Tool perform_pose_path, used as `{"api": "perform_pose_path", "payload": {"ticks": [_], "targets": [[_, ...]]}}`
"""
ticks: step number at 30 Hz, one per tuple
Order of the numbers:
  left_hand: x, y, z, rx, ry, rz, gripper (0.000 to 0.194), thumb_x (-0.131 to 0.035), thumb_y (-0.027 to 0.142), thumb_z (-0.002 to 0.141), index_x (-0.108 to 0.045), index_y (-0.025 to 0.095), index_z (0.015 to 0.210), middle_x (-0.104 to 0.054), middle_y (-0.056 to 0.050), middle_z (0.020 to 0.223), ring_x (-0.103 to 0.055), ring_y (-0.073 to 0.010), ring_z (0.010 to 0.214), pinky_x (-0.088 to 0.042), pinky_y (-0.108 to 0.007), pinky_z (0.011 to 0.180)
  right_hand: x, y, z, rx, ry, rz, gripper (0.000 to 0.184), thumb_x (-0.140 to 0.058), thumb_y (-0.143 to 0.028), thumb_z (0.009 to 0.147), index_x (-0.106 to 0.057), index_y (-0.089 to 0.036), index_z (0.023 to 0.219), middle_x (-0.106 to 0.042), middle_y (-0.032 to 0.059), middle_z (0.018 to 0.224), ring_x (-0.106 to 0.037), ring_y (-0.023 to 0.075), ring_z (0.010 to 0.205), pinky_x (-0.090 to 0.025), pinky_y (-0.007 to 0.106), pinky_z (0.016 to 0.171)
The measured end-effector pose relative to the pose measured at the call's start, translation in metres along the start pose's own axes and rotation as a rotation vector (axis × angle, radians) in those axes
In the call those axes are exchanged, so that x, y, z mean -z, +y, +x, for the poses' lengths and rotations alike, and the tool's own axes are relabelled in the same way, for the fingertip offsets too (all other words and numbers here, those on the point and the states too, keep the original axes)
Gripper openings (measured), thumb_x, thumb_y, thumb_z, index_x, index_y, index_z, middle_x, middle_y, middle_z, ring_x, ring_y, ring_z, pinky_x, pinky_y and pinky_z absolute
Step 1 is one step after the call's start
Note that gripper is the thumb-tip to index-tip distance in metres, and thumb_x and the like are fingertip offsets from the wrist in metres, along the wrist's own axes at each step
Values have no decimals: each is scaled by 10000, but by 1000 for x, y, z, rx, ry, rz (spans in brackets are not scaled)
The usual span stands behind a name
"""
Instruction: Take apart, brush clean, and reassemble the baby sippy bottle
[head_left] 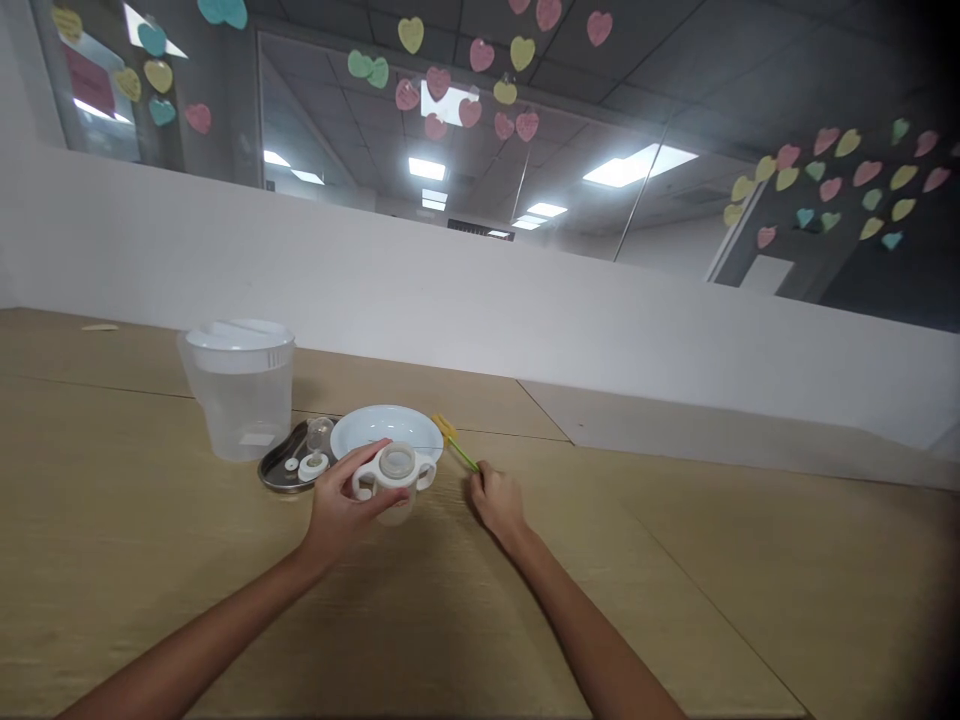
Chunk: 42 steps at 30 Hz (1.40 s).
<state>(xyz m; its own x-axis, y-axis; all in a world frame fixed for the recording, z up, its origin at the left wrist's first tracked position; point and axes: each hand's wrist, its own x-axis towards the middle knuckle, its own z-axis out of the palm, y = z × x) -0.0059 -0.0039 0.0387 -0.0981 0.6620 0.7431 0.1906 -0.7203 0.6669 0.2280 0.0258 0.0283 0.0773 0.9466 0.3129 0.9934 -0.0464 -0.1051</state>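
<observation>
My left hand [341, 510] is closed around a baby bottle [396, 462] with two white side handles. The bottle has no cap on, and its round mouth faces up toward me. My right hand [497, 500] grips the green handle of a bottle brush [461, 453], whose yellow head lies beside the rim of a white bowl [386, 415]. The bowl stands just behind the bottle, which hides part of it. Left of the bowl, a kidney-shaped metal tray [277, 478] holds a clear dome cap [320, 434] and a white collar [313, 466] along with a small white piece.
A lidded clear plastic pitcher [251, 415] with liquid in it stands behind the tray at left. A thin pale strip [100, 327] lies at the far left of the wooden table [675, 560]. Behind runs a white wall [390, 270] below windows with heart-shaped notes.
</observation>
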Motion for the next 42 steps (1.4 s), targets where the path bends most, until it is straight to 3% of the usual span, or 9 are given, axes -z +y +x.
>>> {"api": "perform_pose_path", "payload": {"ticks": [12, 22, 30, 38, 42], "targets": [[-4, -14, -9, 186, -127, -41, 511, -747, 359, 630, -632, 167, 1089, -656, -107, 1111, -622, -251, 1003, -527, -369, 849, -2, -3, -1, 75, -46, -15, 243, -371, -206, 885, -610, -158, 872, -677, 78, 786, -589, 159, 664, -234, 255, 548], [-6, -17, -14, 188, -204, -55, 496, -741, 354, 631, -627, 173, 1078, -654, -107, 1105, -605, -258, 1023, -496, -398, 888, -5, -3, 0, 119, -67, -21, 231, -395, -190, 860, -622, -158, 835, -677, 74, 809, -581, 152, 685, -245, 248, 566], [-5, -17, -11, 322, -255, -90, 538, -734, 366, 619, -617, 170, 1106, -633, -94, 1150, -578, -251, 1061, -459, -386, 933, -10, -1, 2, 134, -67, 6, 222, -401, -195, 844, -618, -162, 810, -668, 66, 880, -574, 144, 759, -266, 241, 604], [-5, -19, -9, 311, -313, -48, 552, -702, 397, 659, -566, 179, 1148, -596, -86, 1209, -547, -234, 1115, -439, -371, 959, -12, -1, 4, 131, -68, 10, 226, -399, -202, 837, -617, -161, 794, -661, 64, 863, -573, 148, 748, -262, 251, 591], [-2, -17, -5, 241, -376, 8, 573, -667, 407, 701, -507, 180, 1203, -608, -94, 1170, -558, -230, 1086, -449, -369, 930, -13, 0, 4, 133, -59, 11, 232, -395, -206, 841, -619, -160, 804, -645, 66, 878, -563, 148, 778, -272, 247, 608]]}}
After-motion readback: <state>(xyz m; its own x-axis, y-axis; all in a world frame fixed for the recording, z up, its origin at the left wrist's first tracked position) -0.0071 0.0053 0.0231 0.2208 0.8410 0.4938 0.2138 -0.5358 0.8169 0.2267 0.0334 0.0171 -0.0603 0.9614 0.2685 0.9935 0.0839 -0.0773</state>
